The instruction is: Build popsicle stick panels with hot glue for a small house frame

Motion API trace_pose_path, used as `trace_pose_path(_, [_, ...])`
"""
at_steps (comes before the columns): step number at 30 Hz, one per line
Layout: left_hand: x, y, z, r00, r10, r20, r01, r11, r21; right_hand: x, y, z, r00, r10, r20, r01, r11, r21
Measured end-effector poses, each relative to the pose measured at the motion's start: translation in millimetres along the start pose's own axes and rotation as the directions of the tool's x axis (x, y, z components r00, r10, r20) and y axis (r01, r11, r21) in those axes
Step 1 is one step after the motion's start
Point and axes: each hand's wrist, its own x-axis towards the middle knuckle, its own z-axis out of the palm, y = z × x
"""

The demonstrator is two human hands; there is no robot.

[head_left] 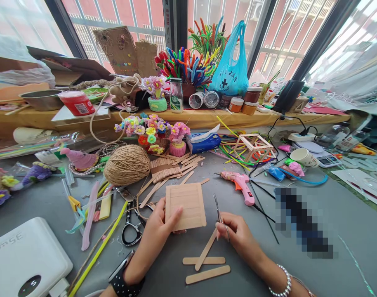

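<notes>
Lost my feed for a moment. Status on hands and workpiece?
Left hand grips popsicle-stick panel. Right hand holds tweezers. Loose sticks below; scissors beside left hand.

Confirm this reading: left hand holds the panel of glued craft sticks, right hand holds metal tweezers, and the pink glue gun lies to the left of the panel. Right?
Not quite. The head view shows the glue gun lying right of the panel, not left. The left hand does hold the panel, and the right hand holds the tweezers.
</notes>
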Motion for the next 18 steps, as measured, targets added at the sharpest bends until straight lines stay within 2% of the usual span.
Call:
trace_pose_path(1, [1.5,-3.4,-0.3,1.000,0.005,0.014,-0.006,0.999,0.049,0.3,0.4,-0.3,1.000,0.002,0.016,-0.002,1.000,0.009])
trace_pose_path(3, [3.8,-9.1,-0.4,0.996,0.094,-0.010,-0.091,0.982,0.165,0.6,1.6,-0.1,0.999,-0.008,0.040,0.007,1.000,0.017])
trace_pose_path(5, [4.8,-12.9,0.1,0.990,0.142,-0.012,-0.136,0.966,0.218,0.8,2.7,1.1,0.999,-0.038,0.039,0.038,0.999,-0.014])
trace_pose_path(10, [5.2,-16.8,-1.5,0.983,0.183,0.003,-0.182,0.971,0.159,-0.4,4.2,4.9,0.982,-0.188,-0.003,0.179,0.943,-0.280])
trace_pose_path(14, [5.8,-14.6,-5.6,0.933,0.352,-0.071,-0.323,0.911,0.257,-2.5,5.7,7.1,0.969,-0.247,0.018,0.232,0.877,-0.421])
trace_pose_path(18, [0.7,-6.3,-6.2,0.913,0.408,0.000,-0.385,0.861,0.331,-4.0,6.8,9.8,0.959,-0.281,0.020,0.248,0.807,-0.536])
